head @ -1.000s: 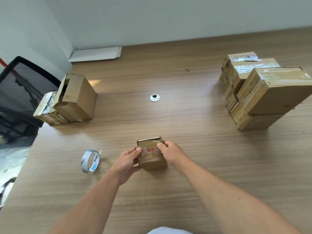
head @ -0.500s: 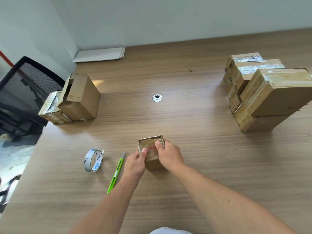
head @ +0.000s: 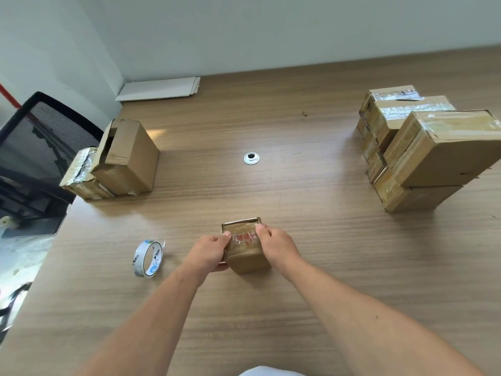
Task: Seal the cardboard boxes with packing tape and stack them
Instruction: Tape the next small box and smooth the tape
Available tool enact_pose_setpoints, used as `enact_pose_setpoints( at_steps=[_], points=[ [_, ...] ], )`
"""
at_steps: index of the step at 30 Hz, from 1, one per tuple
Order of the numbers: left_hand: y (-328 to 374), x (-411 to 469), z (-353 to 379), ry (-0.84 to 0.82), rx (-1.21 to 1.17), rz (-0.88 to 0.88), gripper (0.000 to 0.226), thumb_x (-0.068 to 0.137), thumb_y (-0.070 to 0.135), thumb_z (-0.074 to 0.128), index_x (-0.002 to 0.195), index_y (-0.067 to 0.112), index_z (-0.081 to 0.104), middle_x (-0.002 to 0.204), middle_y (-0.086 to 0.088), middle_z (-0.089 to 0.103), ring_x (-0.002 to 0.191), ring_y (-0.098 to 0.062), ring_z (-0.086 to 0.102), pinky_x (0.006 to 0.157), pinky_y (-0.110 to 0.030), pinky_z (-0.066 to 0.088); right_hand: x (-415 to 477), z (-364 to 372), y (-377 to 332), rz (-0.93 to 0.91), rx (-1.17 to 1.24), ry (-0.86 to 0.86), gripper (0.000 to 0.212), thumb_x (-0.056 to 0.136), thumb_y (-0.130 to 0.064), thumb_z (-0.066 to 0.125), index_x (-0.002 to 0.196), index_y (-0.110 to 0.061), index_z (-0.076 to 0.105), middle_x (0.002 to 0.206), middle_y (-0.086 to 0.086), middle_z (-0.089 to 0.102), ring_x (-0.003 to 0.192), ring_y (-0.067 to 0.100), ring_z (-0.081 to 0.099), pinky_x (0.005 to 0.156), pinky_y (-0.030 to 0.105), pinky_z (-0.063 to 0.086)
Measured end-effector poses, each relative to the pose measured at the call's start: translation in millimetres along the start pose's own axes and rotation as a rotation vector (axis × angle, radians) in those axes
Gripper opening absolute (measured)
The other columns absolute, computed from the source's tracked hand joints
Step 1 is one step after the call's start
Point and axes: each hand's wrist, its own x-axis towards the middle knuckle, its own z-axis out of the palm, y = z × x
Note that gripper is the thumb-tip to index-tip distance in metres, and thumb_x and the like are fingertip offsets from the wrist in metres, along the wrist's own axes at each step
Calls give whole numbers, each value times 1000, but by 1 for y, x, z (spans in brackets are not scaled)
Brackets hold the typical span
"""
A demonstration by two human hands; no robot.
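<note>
A small brown cardboard box (head: 245, 256) with a taped top and a red mark stands on the wooden table (head: 311, 267) in front of me. My left hand (head: 210, 252) grips its left side, thumb on the top. My right hand (head: 276, 246) holds its right side, fingers curled over the top edge. A roll of clear packing tape (head: 148, 258) stands on edge to the left of the box. A stack of taped boxes (head: 425, 147) sits at the right. An unsealed box (head: 126, 156) with loose flaps and a flatter taped box (head: 81, 173) sit at the left.
A black mesh chair (head: 35, 137) stands off the table's left edge. Flat white sheets (head: 160, 88) lie at the far left corner by the wall. A round cable grommet (head: 251, 158) sits mid-table.
My left hand has shifted lower along the box's left side. The green knife seen half a second ago beside the tape is out of sight now. The view has drifted slightly.
</note>
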Motion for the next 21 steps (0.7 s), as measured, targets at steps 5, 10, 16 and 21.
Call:
enact_pose_setpoints(
  at_steps=[5,10,16,21],
  points=[
    [-1,0,8,170,59,59,51,105,42,46,88,0,69,84,-14,68,76,-26,66,74,-45,63,-1,7,-9,-53,-142,50,43,108,-41,38,114,-12,69,117,17,70,113,34,60,88,32,42],
    [-1,2,13,234,13,38,55,103,49,46,89,2,71,95,-20,71,84,-32,69,64,-41,63,2,3,-5,-65,-145,14,39,107,-39,42,116,-11,68,118,16,70,113,34,60,89,33,43],
    [-1,-1,14,211,25,33,57,99,57,47,85,7,71,91,-15,72,87,-31,70,73,-42,62,-2,0,-2,-31,-63,-44,38,105,-42,44,122,-17,67,122,10,69,115,28,60,91,29,42],
    [-20,10,7,145,89,148,89,62,86,54,85,2,68,83,-21,72,81,-38,70,83,-58,58,-5,8,-2,-49,-85,9,38,102,-47,50,118,-17,67,117,9,71,112,28,62,82,27,40]
  ],
)
